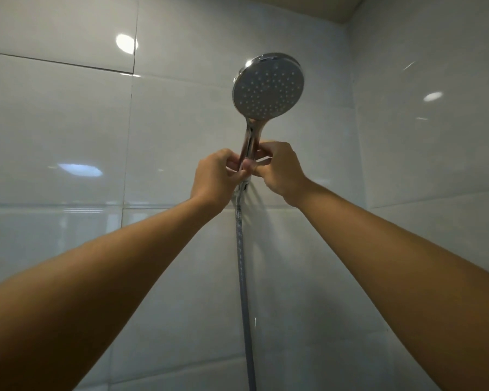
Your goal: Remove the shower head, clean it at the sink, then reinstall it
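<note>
My left hand (213,176) and right hand (277,169) both pinch the round chrome shower head (267,87) by its handle (bracket seemingly hidden behind them); ribbed metal hose (242,263) hangs against glossy white wall tiles (68,136).

The shower head (268,87) is chrome with a round grey spray face dotted with pale nozzles, upright against the tiled wall, its handle pointing down to a ribbed metal hose (244,277) hanging below.

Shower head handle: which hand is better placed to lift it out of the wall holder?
Probably the left hand: its fingers already curl round the handle just above the holder. The right hand only pinches beside it.
</note>
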Demonstrator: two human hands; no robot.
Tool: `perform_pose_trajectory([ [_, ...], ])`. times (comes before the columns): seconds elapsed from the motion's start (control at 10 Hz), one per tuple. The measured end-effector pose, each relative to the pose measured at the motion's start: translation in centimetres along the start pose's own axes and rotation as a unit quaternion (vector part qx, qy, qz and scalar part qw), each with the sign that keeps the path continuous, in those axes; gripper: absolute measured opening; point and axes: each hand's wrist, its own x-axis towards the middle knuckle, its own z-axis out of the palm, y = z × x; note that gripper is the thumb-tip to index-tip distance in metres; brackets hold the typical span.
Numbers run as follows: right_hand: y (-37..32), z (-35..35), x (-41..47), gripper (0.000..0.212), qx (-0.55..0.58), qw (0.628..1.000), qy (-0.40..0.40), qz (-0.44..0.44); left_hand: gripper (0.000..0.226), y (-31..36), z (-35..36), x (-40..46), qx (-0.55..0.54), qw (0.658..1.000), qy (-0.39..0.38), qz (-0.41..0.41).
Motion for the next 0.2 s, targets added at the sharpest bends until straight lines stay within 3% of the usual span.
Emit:
perform_pose_trajectory([
  [0.1, -0.1, -0.1, -0.4, 0.03, 0.0, 1.0, -0.004, 0.013, 0.025, 0.2, 0.0, -0.5, 0.033, 0.999, -0.002, -0.03],
  [0.2, 0.3, -0.8, -1.6, 0.039, 0.019, 0.995, 0.023, 0.1, 0.029, -0.3, -0.6, -2.2, 0.065, 0.997, 0.015, -0.048],
])
